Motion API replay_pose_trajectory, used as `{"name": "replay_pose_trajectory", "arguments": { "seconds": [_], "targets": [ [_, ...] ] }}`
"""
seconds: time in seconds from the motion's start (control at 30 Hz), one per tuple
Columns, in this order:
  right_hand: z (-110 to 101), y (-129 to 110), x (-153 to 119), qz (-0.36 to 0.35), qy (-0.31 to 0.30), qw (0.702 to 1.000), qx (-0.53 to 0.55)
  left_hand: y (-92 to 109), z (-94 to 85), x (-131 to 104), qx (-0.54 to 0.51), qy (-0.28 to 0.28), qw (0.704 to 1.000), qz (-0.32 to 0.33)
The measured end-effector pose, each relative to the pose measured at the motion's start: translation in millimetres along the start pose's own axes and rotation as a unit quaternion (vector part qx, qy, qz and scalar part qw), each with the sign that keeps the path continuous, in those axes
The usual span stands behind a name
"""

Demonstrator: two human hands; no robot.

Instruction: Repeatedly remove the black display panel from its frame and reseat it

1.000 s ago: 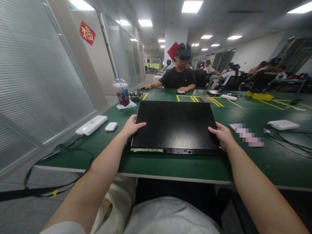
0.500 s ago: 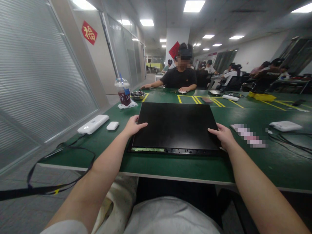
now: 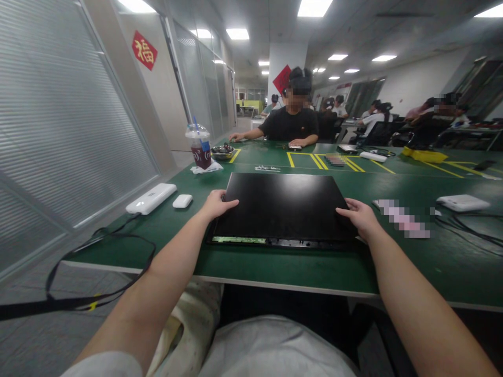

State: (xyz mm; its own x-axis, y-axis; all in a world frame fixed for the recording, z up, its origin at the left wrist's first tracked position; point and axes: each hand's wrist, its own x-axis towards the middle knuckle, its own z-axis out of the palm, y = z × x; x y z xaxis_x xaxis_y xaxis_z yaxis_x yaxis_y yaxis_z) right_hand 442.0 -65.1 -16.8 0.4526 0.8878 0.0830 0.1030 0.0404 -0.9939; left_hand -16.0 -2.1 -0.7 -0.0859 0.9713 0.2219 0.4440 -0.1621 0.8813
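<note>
A black display panel (image 3: 281, 207) lies in front of me over a dark frame. Along its near edge a green circuit board strip (image 3: 239, 240) and a black frame edge (image 3: 302, 244) are exposed. My left hand (image 3: 220, 204) grips the panel's left side, thumb on top of the screen and fingers mostly hidden at the edge. On the opposite side, my right hand (image 3: 357, 213) holds the panel the same way, its thumb resting over the surface. Small whitish pieces (image 3: 268, 168) lie on the table just beyond the panel's far edge.
On the green table (image 3: 275, 269) stand a drink cup (image 3: 201, 149) on tissue, a metal bowl (image 3: 223, 152), a white power bank (image 3: 152, 199) with a cable, and a small white case (image 3: 183, 201). Another person (image 3: 293, 123) sits across. Cables (image 3: 469, 225) lie right.
The panel's far edge has come down, so the panel lies flatter. Whitish pieces behind it now show, and light reflects on its upper part. Both hands keep their grip.
</note>
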Motion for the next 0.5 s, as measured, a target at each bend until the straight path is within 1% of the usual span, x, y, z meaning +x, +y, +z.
{"name": "replay_pose_trajectory", "arguments": {
  "seconds": [0.13, 0.23, 0.33, 0.5],
  "targets": [
    [-1.2, 1.8, 2.6, -0.016, 0.009, 1.0, -0.002, -1.0, 0.4, 0.1, 0.013, -0.016, 1.0, -0.002],
    [-2.0, 1.8, 1.1, -0.038, -0.008, 0.999, -0.018, -0.4, 0.1, 0.5, 0.017, -0.02, 1.0, 0.0],
    [-2.3, 2.2, -0.3, -0.067, -0.019, 0.997, -0.036, 0.0, 0.0, 0.8, 0.021, -0.016, 1.0, 0.003],
    [-3.0, 3.3, -0.9, -0.093, -0.023, 0.994, -0.059, -0.4, 0.8, 1.2, 0.028, -0.007, 1.0, 0.001]
  ]
}}
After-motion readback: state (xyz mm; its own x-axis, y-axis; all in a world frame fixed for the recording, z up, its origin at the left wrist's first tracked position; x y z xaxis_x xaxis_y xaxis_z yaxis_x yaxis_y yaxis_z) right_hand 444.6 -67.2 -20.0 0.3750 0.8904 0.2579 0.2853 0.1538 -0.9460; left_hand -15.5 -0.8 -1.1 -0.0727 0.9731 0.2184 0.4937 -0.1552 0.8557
